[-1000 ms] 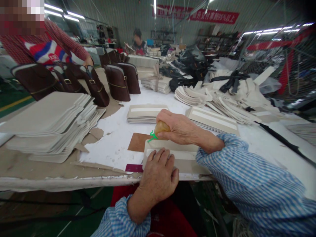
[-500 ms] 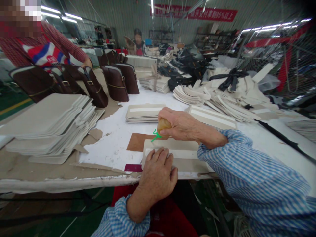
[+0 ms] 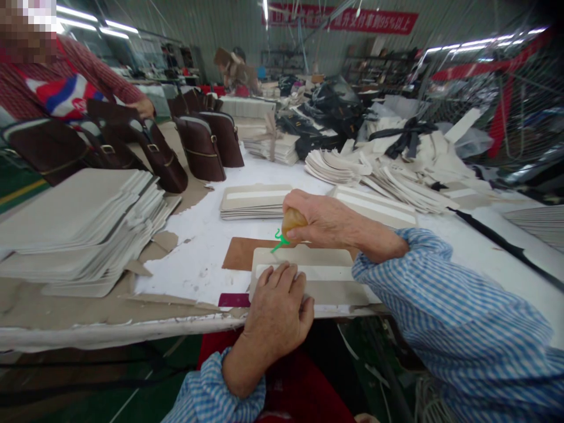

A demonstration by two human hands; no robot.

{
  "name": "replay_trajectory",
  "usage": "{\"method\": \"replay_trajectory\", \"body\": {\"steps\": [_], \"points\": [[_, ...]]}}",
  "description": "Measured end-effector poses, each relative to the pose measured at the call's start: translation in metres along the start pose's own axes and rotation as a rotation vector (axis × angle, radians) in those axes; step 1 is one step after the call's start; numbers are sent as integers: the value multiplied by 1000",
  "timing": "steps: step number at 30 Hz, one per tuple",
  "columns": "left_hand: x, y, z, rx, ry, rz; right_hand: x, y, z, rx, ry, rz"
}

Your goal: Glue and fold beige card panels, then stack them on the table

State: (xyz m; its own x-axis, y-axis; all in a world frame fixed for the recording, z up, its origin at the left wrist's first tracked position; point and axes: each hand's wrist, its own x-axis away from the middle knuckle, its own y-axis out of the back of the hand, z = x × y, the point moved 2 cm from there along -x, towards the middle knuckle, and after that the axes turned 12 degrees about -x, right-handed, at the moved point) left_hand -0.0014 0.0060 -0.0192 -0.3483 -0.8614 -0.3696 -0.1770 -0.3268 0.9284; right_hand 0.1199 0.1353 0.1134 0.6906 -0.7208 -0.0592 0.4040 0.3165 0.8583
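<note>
My right hand (image 3: 324, 220) is closed round a small amber squeeze bottle (image 3: 292, 222) with a green nozzle, whose tip touches the top left edge of a beige card panel (image 3: 328, 258) bearing a white strip. My left hand (image 3: 277, 308) lies flat on the near left part of that panel, fingers stretched out, pressing it to the table. A brown card sheet (image 3: 238, 254) lies under the panel's far left corner.
A stack of similar striped panels (image 3: 253, 201) lies just beyond, and another (image 3: 374, 205) to the right. Tall piles of grey boards (image 3: 79, 223) fill the left. Brown leather bags (image 3: 200, 147) stand behind them, where another person's hand (image 3: 141, 107) handles one. Loose cut pieces (image 3: 396, 170) cover the right.
The bottle's nozzle has stayed near the panel's top left edge with only slight shifts. My left hand has kept its place. The person at the left has moved a little.
</note>
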Motion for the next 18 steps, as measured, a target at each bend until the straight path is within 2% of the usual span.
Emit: {"method": "replay_trajectory", "body": {"steps": [18], "points": [[-2, 1, 2, -22, -22, -21, 39, 18, -43, -113, -72, -82]]}}
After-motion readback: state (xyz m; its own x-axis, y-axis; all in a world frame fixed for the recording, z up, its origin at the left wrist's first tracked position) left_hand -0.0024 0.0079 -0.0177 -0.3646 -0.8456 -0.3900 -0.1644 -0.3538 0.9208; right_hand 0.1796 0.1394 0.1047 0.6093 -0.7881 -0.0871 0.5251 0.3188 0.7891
